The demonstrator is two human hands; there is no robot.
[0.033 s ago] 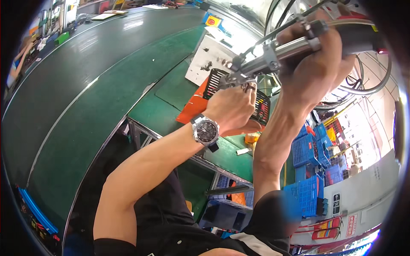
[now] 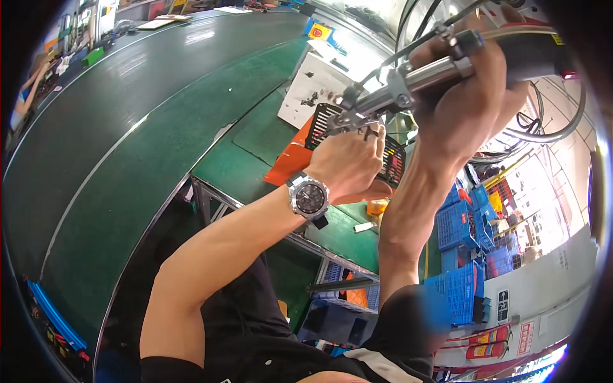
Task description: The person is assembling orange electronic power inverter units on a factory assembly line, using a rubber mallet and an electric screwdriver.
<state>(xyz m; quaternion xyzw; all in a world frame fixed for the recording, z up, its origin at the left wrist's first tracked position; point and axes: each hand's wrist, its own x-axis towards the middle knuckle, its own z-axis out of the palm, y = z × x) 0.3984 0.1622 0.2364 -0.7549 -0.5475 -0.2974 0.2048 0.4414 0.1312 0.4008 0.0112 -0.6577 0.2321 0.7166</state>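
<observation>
My right hand [image 2: 469, 96] is wrapped round a power screwdriver [image 2: 418, 80], a dark-bodied tool with a metal tube and clamps. The tool slants down to the left, and its metal nose ends just above my left hand [image 2: 345, 159]. That hand lies across a black slotted panel [image 2: 324, 121], fingers bent and pressed together near the nose. Its fingertips are partly hidden, so what they hold cannot be made out. The panel rests on an orange holder [image 2: 287, 156]. A silver and black watch [image 2: 309, 196] is on my left wrist.
Beyond the holder stands a white board [image 2: 306, 89] with small dark parts on it. A green worktop [image 2: 246, 150] adjoins a dark conveyor belt [image 2: 172, 57] at the left. Hoses [image 2: 543, 131] loop at the right, above blue crates [image 2: 456, 223]. Red fire extinguishers [image 2: 488, 345] are at lower right.
The screwdriver and my right hand have shifted very slightly left. My left hand stays almost in place on the panel.
</observation>
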